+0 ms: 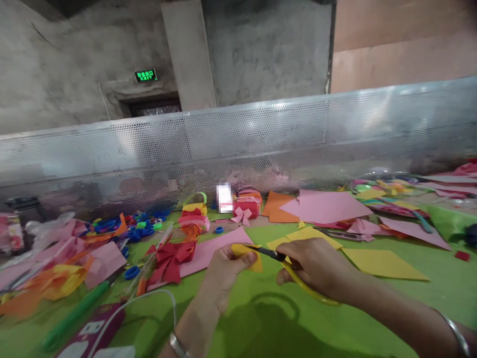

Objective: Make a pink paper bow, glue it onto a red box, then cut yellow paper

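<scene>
My left hand (222,276) pinches a small piece of yellow paper (249,255) above the green tabletop. My right hand (316,266) grips yellow-handled scissors (286,268), whose dark blades point left and meet the yellow piece. Both hands hover over the green table cover (261,318), with a bracelet on each wrist.
Pink sheets (328,205), yellow sheets (380,262) and an orange sheet (278,205) lie beyond the hands. A red paper bow (169,258), small paper baskets (194,216), blue rings (143,229), a green pen (74,315) and a power strip (93,330) crowd the left. A perforated metal screen (261,144) borders the table's far edge.
</scene>
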`<state>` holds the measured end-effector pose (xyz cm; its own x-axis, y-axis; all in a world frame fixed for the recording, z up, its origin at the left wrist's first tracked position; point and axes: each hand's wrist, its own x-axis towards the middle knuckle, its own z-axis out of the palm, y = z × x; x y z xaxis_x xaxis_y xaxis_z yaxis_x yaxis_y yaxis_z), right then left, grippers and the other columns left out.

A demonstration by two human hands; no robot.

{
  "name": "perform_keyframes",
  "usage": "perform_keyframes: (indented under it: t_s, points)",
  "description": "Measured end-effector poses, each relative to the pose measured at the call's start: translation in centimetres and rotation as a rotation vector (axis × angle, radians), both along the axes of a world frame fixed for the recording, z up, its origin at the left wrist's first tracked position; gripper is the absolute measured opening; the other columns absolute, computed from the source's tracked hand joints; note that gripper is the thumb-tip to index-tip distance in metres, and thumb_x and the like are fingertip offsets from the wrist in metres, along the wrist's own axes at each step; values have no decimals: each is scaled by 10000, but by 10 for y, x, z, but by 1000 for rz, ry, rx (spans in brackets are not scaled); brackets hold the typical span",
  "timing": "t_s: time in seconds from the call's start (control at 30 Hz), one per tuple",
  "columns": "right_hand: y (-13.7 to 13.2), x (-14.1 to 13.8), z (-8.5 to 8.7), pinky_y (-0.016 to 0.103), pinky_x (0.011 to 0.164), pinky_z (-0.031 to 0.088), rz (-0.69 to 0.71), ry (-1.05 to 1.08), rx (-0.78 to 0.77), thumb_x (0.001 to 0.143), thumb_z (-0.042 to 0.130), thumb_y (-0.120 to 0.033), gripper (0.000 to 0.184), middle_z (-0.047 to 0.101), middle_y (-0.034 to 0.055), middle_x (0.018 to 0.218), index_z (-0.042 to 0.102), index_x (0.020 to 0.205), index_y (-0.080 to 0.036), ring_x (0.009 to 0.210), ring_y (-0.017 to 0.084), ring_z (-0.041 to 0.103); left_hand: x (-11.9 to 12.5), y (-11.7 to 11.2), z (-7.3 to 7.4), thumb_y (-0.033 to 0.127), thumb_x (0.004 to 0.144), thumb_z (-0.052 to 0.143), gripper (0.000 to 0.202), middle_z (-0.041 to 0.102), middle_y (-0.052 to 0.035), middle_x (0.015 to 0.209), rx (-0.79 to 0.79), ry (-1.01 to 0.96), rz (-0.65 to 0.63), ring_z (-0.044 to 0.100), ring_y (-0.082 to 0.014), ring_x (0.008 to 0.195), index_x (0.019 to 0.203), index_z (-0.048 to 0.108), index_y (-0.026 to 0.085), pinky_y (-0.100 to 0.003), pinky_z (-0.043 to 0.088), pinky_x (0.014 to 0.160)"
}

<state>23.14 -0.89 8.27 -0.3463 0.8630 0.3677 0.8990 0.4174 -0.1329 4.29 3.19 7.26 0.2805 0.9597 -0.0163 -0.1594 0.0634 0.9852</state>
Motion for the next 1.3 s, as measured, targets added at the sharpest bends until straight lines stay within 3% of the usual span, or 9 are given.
perform_keyframes:
  t_s: [0.13,0.33,0.57,0.87,1.3]
  points:
    - [-1,-3,-1,246,487,212,7,15,-22,823,521,-477,326,602,6,586,560,665,-195,520,152,544,2,-4,1,226,486,801,167,645,-3,572,30,48,-3,515,-101,547,604,707,156,-220,405,577]
    - [1,-4,-8,250,524,257,84,4,-10,852,500,-314,149,613,20,696,567,791,-196,597,157,546,5,-7,3,156,522,750,89,654,-4,575,38,88,-34,527,-107,537,594,698,162,-222,414,572]
    - [-2,-6,-3,237,528,269,71,24,-45,804,569,-228,89,581,4,655,550,728,-186,586,150,519,3,-7,9,107,528,726,121,683,-25,619,43,122,-35,557,-117,563,639,717,157,-229,432,593]
    - [-2,-5,-6,244,511,255,70,1,-21,822,550,-456,282,587,7,631,560,728,-191,553,150,514,0,-3,8,124,499,744,113,683,-13,602,78,125,-36,557,-114,565,600,713,164,-226,438,595]
    - [-4,-6,-7,232,499,258,73,27,-67,836,518,-455,292,579,-2,603,550,714,-192,520,138,487,-1,-5,12,107,524,720,91,660,13,571,43,149,-44,553,-95,554,601,692,147,-211,431,584]
